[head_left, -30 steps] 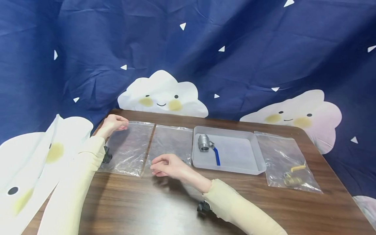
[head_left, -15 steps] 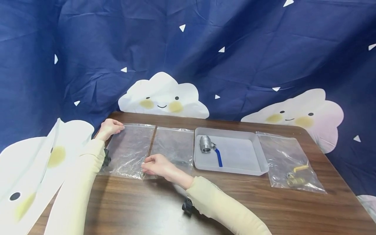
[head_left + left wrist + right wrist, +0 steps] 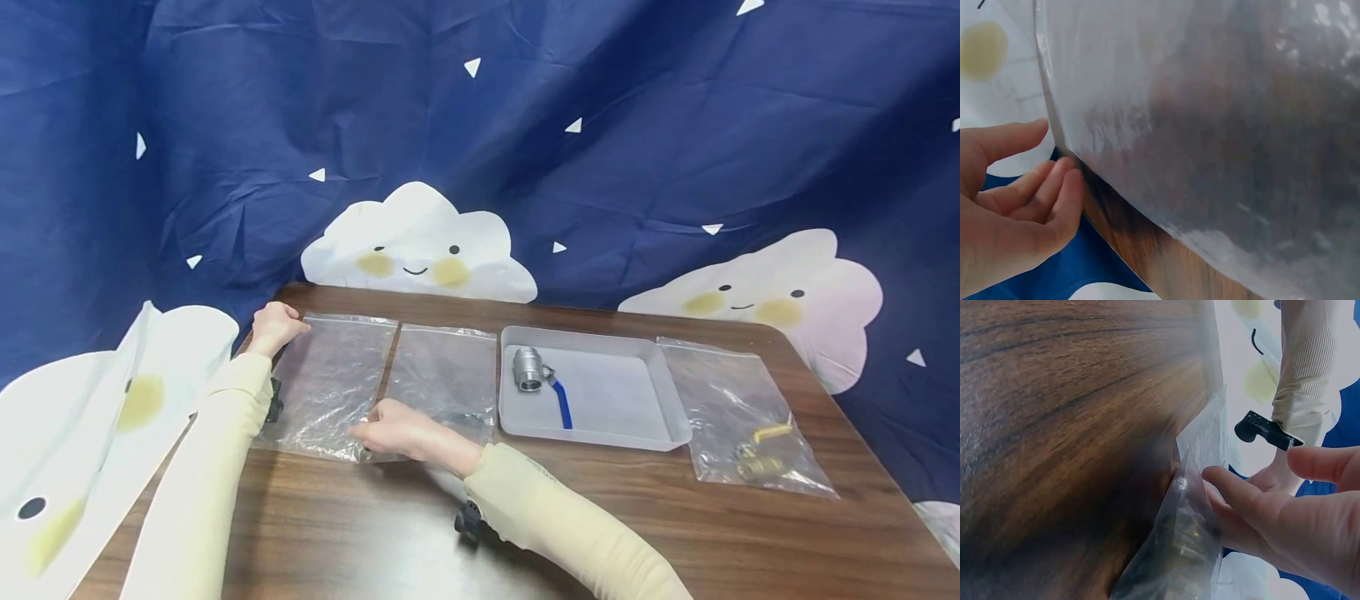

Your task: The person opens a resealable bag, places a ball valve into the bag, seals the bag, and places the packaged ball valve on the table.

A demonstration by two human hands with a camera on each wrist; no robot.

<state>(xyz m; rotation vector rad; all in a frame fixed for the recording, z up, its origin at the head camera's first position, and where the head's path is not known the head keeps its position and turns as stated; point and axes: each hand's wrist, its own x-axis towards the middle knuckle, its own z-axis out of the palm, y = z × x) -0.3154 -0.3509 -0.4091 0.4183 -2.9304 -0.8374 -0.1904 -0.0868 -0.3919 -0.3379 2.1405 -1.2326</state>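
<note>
At the table's far left lies a flat clear zip bag (image 3: 337,375). My left hand (image 3: 275,327) is at its upper left corner; in the left wrist view the thumb stands apart from the loosely bent fingers (image 3: 1063,194), with nothing between them. Beside that bag lies a second clear zip bag (image 3: 442,367). My right hand (image 3: 393,429) is over where the two bags' lower corners meet. Its fingers (image 3: 1235,494) touch or nearly touch the plastic in the right wrist view, thumb apart. Something dull shows inside the nearer bag there, unclear.
A shallow grey tray (image 3: 592,437) holds a steel ball valve (image 3: 528,369) with a blue lever. Right of it, another zip bag (image 3: 720,392) contains a brass valve (image 3: 761,465) with a yellow lever. A blue curtain (image 3: 600,167) hangs behind the wooden table (image 3: 337,533).
My right hand has moved left, from over the second bag to the left bag's lower right corner. My left hand has drawn slightly left at the upper corner. The valves stay put.
</note>
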